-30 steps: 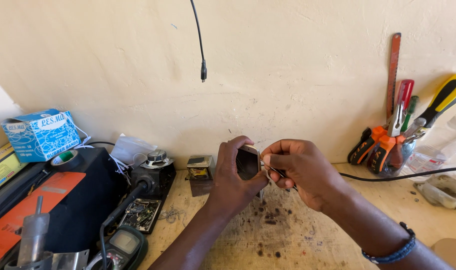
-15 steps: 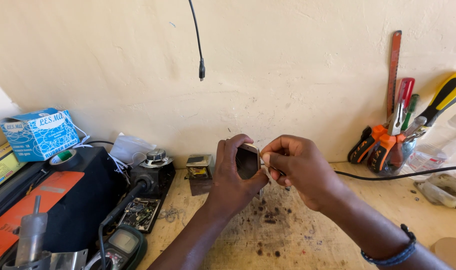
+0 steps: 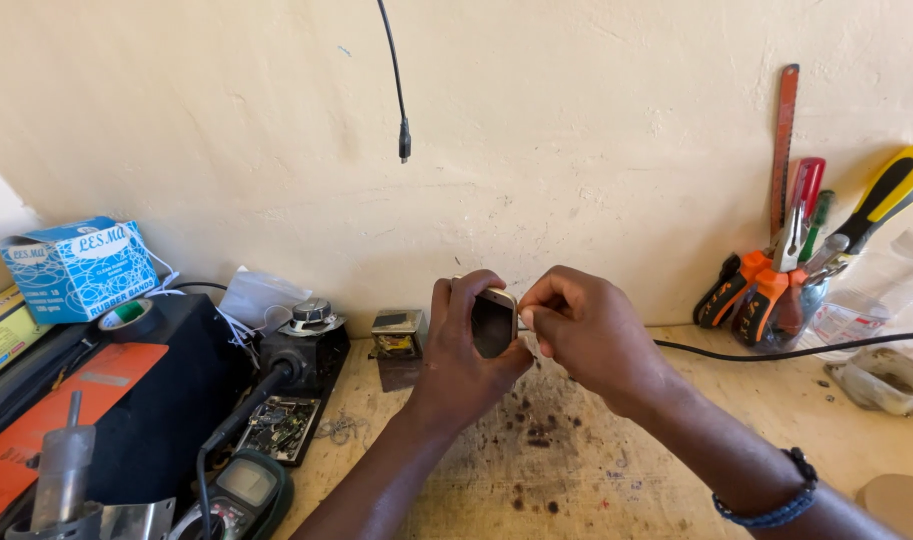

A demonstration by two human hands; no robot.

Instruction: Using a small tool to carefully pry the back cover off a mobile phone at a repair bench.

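Observation:
My left hand (image 3: 463, 350) grips a small dark device with a pale gold rim (image 3: 493, 322), held upright above the wooden bench (image 3: 596, 480). My right hand (image 3: 586, 335) is pinched against the device's right edge, thumb and fingers closed on something too small to make out. A dark beaded band sits on my right wrist (image 3: 776, 500).
A black cable (image 3: 796, 350) runs right from behind my right hand. A jar of pliers and screwdrivers (image 3: 786, 290) stands at the back right. A small transformer (image 3: 396, 335), a circuit board (image 3: 276, 425), a multimeter (image 3: 241, 490) and a blue box (image 3: 76, 265) lie left. A cable plug (image 3: 404, 140) hangs overhead.

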